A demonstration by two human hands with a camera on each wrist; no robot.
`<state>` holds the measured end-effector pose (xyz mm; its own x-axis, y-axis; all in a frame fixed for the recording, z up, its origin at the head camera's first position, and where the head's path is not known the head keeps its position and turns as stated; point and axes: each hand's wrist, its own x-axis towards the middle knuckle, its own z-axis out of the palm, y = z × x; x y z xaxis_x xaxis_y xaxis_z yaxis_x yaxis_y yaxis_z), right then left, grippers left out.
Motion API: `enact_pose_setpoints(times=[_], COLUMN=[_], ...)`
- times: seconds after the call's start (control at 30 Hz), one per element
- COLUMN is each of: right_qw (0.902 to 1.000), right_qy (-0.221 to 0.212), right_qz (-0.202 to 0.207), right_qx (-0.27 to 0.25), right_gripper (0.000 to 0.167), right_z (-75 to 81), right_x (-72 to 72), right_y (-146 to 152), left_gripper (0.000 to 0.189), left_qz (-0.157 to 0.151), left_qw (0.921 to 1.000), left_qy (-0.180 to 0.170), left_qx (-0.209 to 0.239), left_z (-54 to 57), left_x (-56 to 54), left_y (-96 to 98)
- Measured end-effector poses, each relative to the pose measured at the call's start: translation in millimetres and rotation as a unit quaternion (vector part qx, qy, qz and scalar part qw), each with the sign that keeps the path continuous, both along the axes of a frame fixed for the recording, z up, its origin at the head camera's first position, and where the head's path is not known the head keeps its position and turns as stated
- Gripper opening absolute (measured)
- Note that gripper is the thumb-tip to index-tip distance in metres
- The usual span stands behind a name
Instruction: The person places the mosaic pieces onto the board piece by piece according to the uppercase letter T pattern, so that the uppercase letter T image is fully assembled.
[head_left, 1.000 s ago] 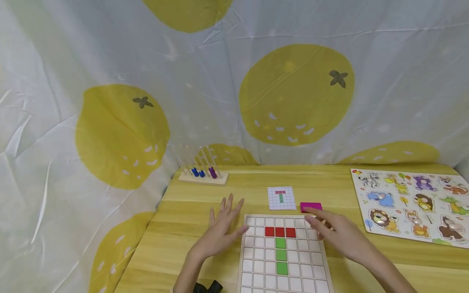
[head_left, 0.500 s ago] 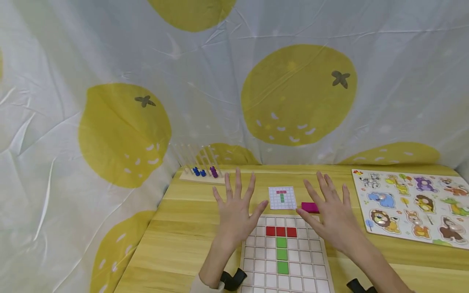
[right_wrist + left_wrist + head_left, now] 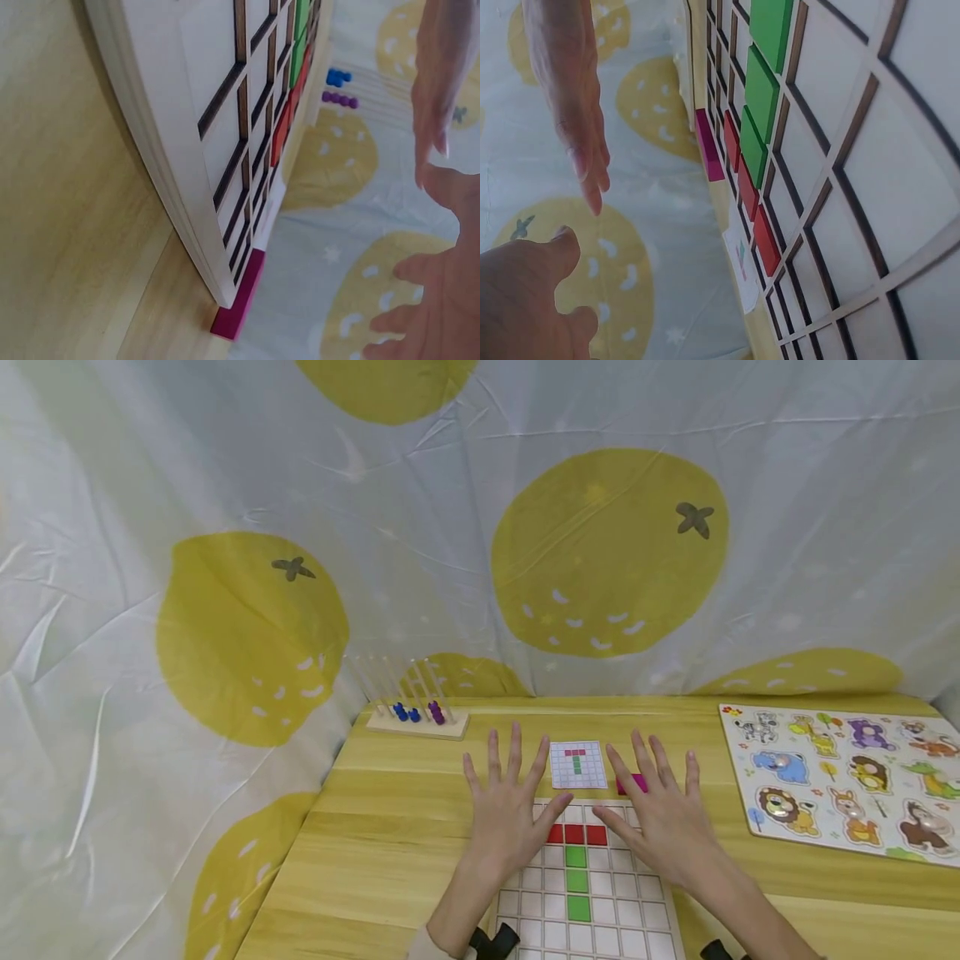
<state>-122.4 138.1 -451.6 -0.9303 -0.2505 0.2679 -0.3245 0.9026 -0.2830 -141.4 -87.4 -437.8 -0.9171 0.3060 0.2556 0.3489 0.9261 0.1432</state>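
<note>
Both hands hover above the white grid board (image 3: 626,914), fingers spread and holding nothing. The left hand (image 3: 504,822) is over the board's upper left, the right hand (image 3: 670,827) over its upper right. On the board, red square tiles (image 3: 574,834) form a short row, and green square tiles (image 3: 577,881) run down from its middle, making a T. Beyond the board lies a pattern card (image 3: 577,766) printed with a similar red and green T. A magenta block (image 3: 628,785) beside the card is partly hidden by the right fingers. In the left wrist view, both hands show clear of the board surface.
At the back left stands a wooden peg rack (image 3: 420,722) with blue and purple beads. An animal puzzle board (image 3: 840,785) lies on the right of the wooden table (image 3: 360,860). A lemon-print curtain (image 3: 420,543) hangs behind the table.
The left hand has moved right from beside the board to over it. The right hand has straightened and spread its fingers. Tiles, card and block look unmoved.
</note>
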Motion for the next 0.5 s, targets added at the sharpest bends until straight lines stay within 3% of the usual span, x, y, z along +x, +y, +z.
enact_pose_setpoints(times=[0.27,0.5], right_qw=[0.9996,0.9997], right_qy=[0.027,0.018], right_qz=[-0.005,-0.012], right_qx=[-0.007,-0.006], right_gripper=[0.085,0.086], right_z=[-4.6,-4.6], right_x=[0.3,1.0], right_y=[-1.4,-0.7], left_gripper=[0.077,0.075], left_qz=[0.003,-0.003], left_qw=[1.0,0.9999], left_qy=[-0.003,-0.002], left_qx=[0.0,0.016], left_z=[-7.3,-9.1], left_x=[3.2,4.6], left_y=[5.4,7.7])
